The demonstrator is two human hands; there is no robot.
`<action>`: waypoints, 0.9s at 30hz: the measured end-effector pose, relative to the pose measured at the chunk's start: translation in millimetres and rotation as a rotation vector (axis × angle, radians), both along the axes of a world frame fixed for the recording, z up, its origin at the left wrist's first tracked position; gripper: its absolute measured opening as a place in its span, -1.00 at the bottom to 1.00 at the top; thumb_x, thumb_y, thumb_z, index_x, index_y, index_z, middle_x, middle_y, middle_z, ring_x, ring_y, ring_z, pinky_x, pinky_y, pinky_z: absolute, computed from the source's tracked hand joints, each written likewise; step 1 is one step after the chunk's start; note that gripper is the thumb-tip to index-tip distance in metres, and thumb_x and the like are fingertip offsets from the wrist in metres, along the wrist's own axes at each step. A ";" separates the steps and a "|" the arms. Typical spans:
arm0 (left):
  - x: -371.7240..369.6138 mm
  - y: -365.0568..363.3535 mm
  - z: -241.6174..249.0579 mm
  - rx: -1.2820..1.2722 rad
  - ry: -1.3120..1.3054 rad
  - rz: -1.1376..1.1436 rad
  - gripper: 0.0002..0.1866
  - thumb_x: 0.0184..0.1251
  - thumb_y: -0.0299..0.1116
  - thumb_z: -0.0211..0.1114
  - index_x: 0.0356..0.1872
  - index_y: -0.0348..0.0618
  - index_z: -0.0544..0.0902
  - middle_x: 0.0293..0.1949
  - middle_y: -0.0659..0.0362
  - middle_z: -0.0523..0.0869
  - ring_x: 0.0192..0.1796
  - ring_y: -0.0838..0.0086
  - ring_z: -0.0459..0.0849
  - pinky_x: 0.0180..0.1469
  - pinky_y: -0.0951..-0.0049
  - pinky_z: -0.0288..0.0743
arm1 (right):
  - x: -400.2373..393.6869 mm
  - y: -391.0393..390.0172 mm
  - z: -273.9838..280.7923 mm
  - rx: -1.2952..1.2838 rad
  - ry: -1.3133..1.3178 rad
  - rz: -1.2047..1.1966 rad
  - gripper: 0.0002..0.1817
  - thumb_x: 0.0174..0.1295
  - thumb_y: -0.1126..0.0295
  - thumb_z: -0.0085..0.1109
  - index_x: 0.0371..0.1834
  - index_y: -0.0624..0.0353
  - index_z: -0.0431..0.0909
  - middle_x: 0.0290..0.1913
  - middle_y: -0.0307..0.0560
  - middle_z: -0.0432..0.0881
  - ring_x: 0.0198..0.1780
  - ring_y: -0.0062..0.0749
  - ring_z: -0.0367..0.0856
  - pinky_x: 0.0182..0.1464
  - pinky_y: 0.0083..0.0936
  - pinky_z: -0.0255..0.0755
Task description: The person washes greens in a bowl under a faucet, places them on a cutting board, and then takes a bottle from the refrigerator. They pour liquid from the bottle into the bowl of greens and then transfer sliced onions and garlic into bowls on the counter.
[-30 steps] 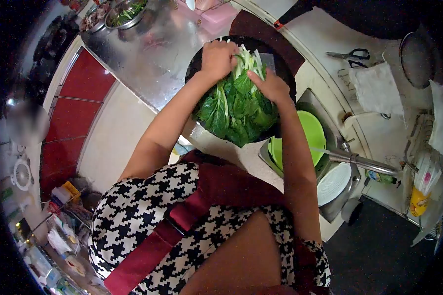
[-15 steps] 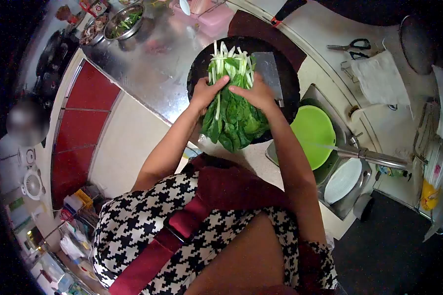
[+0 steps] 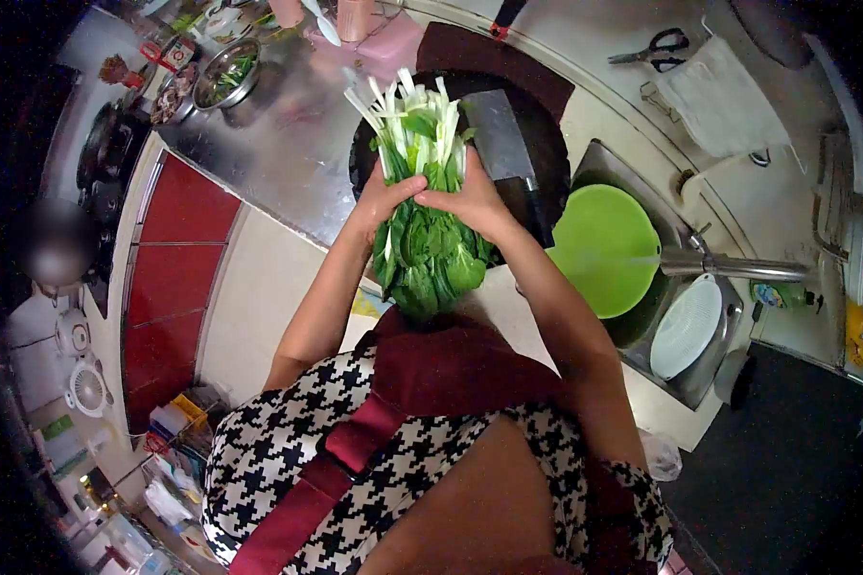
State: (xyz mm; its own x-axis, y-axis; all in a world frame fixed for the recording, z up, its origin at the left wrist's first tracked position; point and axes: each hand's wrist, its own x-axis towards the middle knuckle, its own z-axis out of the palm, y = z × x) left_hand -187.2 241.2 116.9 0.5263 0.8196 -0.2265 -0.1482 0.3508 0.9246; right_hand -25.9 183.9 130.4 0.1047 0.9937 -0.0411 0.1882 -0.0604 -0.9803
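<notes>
A bunch of leafy greens (image 3: 431, 244) is held between my two hands, its white stems pointing away from me and its leaves hanging toward my body. My left hand (image 3: 384, 199) wraps the left side, my right hand (image 3: 470, 199) the right side, and the thumbs nearly meet on top. Beneath and beyond the bunch is a round black board (image 3: 544, 182). On it, just right of the stems, lies a cleaver (image 3: 499, 134) with a wide metal blade.
Right of the board, a green basin (image 3: 604, 249) sits in the sink under the faucet (image 3: 738, 266), beside a white oval basket (image 3: 686, 328). Scissors (image 3: 654, 53) and a white cloth (image 3: 724, 101) are at the upper right. A metal bowl of cut greens (image 3: 228, 75) stands upper left.
Both hands have drawn the bunch back toward my body and slightly left. More of the cleaver and its handle shows. The camera view has shifted a little.
</notes>
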 end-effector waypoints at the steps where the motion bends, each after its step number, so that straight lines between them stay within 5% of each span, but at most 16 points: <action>1: 6.7 -10.9 20.4 0.019 0.010 0.028 -0.24 -0.04 -0.39 0.42 0.21 -0.21 0.22 0.04 0.14 0.48 0.04 0.44 0.47 0.10 0.42 0.34 | 2.8 -9.4 14.7 0.045 -0.093 -0.030 0.02 -0.29 0.16 0.48 0.22 0.27 0.03 0.09 0.13 0.39 0.12 -0.17 0.41 0.16 -0.38 0.25; 6: 57.6 -61.1 62.6 0.142 -0.031 0.010 -0.22 -0.08 -0.41 0.43 0.20 -0.20 0.19 0.04 0.15 0.44 0.07 0.44 0.42 0.10 0.43 0.34 | 50.9 -66.2 68.4 0.110 -0.132 -0.048 -0.10 -0.18 0.30 0.44 0.25 0.24 0.09 0.08 -0.03 0.39 0.12 -0.36 0.36 0.16 -0.42 0.24; 12: 159.3 -152.0 60.9 -0.034 -0.220 -0.112 -0.16 -0.08 -0.42 0.44 0.22 -0.21 0.09 0.01 0.10 0.41 0.07 0.43 0.39 0.10 0.41 0.34 | 136.5 -164.5 81.5 -0.115 0.021 -0.188 -0.07 -0.22 0.27 0.43 0.26 0.19 0.09 0.09 -0.01 0.42 0.11 -0.29 0.40 0.14 -0.37 0.29; 15: 208.9 -186.5 4.8 -0.046 -0.153 -0.171 -0.21 0.01 -0.44 0.37 0.23 -0.21 0.07 0.05 0.09 0.42 0.07 0.40 0.42 0.12 0.37 0.33 | 189.0 -207.9 37.0 -0.269 0.023 -0.236 -0.09 -0.21 0.37 0.39 0.27 0.20 0.08 0.10 -0.02 0.41 0.12 -0.32 0.39 0.13 -0.38 0.31; 17: 237.5 -206.3 -20.5 -0.086 -0.033 -0.144 -0.34 0.06 -0.38 0.35 0.15 -0.20 0.16 -0.09 0.10 0.52 -0.06 0.39 0.52 -0.03 0.40 0.44 | 213.9 -226.1 7.0 -0.262 -0.022 -0.235 -0.14 -0.19 0.22 0.37 0.24 0.21 0.18 0.06 0.00 0.46 0.07 -0.29 0.44 0.11 -0.38 0.30; 20: 272.3 -216.0 -72.6 -0.408 -0.091 -0.164 -0.36 0.08 -0.25 0.34 0.11 -0.23 0.20 -0.07 0.05 0.50 -0.07 0.37 0.52 -0.11 0.37 0.48 | 257.4 -233.0 -35.6 -0.365 -0.080 -0.147 -0.14 -0.12 0.16 0.33 0.26 0.23 0.15 0.12 0.00 0.40 0.12 -0.27 0.38 0.16 -0.39 0.23; 23: 297.7 -207.5 -85.8 -0.234 0.284 -0.089 -0.38 0.01 -0.21 0.37 -0.02 -0.34 0.25 -0.10 -0.03 0.49 -0.12 0.29 0.52 -0.14 0.31 0.45 | 292.1 -222.4 -73.1 -0.609 -0.125 -0.071 -0.09 -0.10 0.10 0.31 0.29 0.27 0.09 0.19 0.07 0.33 0.19 -0.22 0.31 0.21 -0.38 0.16; 24: 306.4 -198.7 -129.2 -0.079 0.363 -0.148 -0.19 -0.06 -0.15 0.40 0.11 -0.41 0.17 -0.03 -0.13 0.44 -0.04 0.22 0.50 -0.10 0.27 0.45 | 300.3 -219.4 -88.7 -0.711 -0.169 -0.043 -0.07 -0.10 0.07 0.31 0.29 0.29 0.08 0.20 0.10 0.31 0.20 -0.19 0.29 0.22 -0.37 0.14; 26: 314.5 -197.8 -204.1 0.654 1.027 -0.130 -0.02 -0.09 -0.13 0.41 0.24 -0.45 0.03 0.08 -0.19 0.32 0.05 0.11 0.44 -0.02 0.21 0.43 | 299.7 -221.6 -125.3 -0.621 -0.589 -0.139 -0.01 -0.12 -0.06 0.31 0.30 0.30 0.07 0.25 0.24 0.21 0.28 -0.01 0.18 0.26 -0.27 0.08; 27: 309.2 -191.2 -208.0 0.521 1.054 -0.240 0.01 -0.09 -0.12 0.40 0.28 -0.43 -0.02 0.13 -0.19 0.25 0.09 0.05 0.38 0.04 0.17 0.39 | 299.6 -226.8 -145.9 -0.515 -0.759 -0.169 0.00 -0.12 -0.09 0.31 0.29 0.29 0.08 0.26 0.25 0.20 0.29 0.03 0.15 0.27 -0.24 0.07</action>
State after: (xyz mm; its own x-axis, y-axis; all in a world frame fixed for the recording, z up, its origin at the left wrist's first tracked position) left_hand 122.0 50.0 -91.1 0.4333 0.8471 -0.3076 0.7847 -0.1868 0.5911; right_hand 273.7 -42.9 -15.4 0.4254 0.8412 -0.3339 0.7171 -0.5383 -0.4427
